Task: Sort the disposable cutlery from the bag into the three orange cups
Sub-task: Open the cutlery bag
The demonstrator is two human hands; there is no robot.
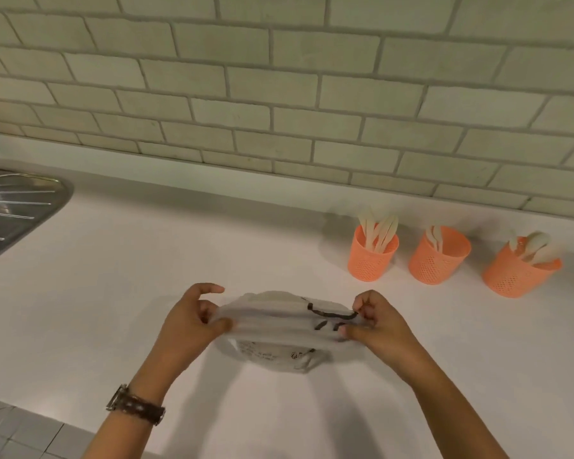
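1. Left hand (193,323) pinches the left end of the bag (279,321) between thumb and fingers, with the forefinger curled above it. The right hand (375,321) is clamped on the right end the same way.
2. Stretched flat between the two hands, the bag hangs just over the worktop (146,260), near the middle of its front edge. Its lower part sags in soft folds.
3. It looks like thin white film with dark print: very light, limp, probably slippery, and likely to crumple or slide if gripped loosely. A pinch at the rim on both sides, as now, seems the surest hold for spreading the mouth.
4. I cannot tell whether anything is left inside; no hard shapes show through the film.
5. Pale cutlery (380,231) stands in all three orange cups, in a row near the back edge towards the right corner: the left cup (371,260), the middle cup (436,260) and the right cup (514,274).
6. Such pieces should be light, stiff and a little brittle, so they are best taken by the handle. The mesh cups look light enough to tip if knocked.
7. A steel sink (14,207) sits at the left edge.
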